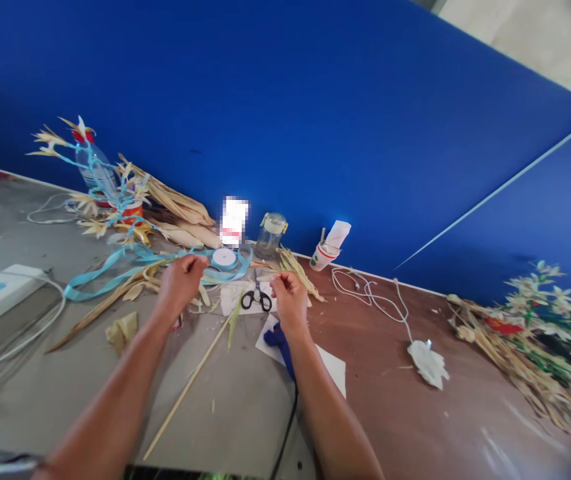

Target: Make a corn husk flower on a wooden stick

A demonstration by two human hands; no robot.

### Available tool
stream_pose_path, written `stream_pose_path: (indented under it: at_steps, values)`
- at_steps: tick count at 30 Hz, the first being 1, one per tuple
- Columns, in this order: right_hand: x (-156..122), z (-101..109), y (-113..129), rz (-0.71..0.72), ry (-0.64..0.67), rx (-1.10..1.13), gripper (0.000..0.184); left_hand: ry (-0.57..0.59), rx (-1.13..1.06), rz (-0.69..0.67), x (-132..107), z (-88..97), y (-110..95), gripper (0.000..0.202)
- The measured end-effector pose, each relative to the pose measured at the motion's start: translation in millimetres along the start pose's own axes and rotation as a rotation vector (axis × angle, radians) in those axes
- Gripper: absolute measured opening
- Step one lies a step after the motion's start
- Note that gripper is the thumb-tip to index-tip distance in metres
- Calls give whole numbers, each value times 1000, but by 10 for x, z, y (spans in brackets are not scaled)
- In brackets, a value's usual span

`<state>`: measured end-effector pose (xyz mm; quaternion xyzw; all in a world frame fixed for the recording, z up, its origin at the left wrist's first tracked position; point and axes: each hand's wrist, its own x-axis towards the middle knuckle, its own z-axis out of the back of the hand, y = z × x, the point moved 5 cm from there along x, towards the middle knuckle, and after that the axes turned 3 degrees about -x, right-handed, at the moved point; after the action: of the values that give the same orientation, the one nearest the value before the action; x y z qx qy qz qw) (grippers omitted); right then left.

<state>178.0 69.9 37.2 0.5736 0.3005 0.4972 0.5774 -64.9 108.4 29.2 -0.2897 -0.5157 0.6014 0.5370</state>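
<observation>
My left hand (182,279) hovers above the desk with its fingers pinched together, near a roll of light blue ribbon (224,259). Across from it, my right hand (291,299) is also closed in a pinch; anything between the fingertips of either hand is too small to make out. Black-handled scissors (256,301) lie between the hands on a white paper. Below my right hand a dark blue glue gun (276,339), partly hidden by the forearm, rests on white paper. A thin stick (188,388) with a green husk strip (234,321) near its top lies between my forearms.
Dried corn husks (175,203) and blue-stemmed husk flowers (120,190) are at the back left, beside a plastic bottle (96,167). A glass jar (270,237), a paper cup (323,256) and a white cable (365,290) line the blue partition. A power strip (10,297) sits left.
</observation>
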Motion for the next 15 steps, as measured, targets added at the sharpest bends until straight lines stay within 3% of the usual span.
stream_pose_path:
  at_steps: [2, 5, 9, 15]
  values:
    - [-7, -4, 18, 20, 7, -15, 19, 44, 390, -4, 20, 119, 80, 22]
    - [-20, -13, 54, 49, 23, -30, 18, 76, 506, 34, -6, 201, 247, 23]
    - [-36, -14, 84, 55, 45, -43, 17, 134, 678, 73, -45, 128, 460, 20]
    - [-32, -13, 51, 42, 50, -38, 17, 217, 876, 87, -9, 79, 591, 16]
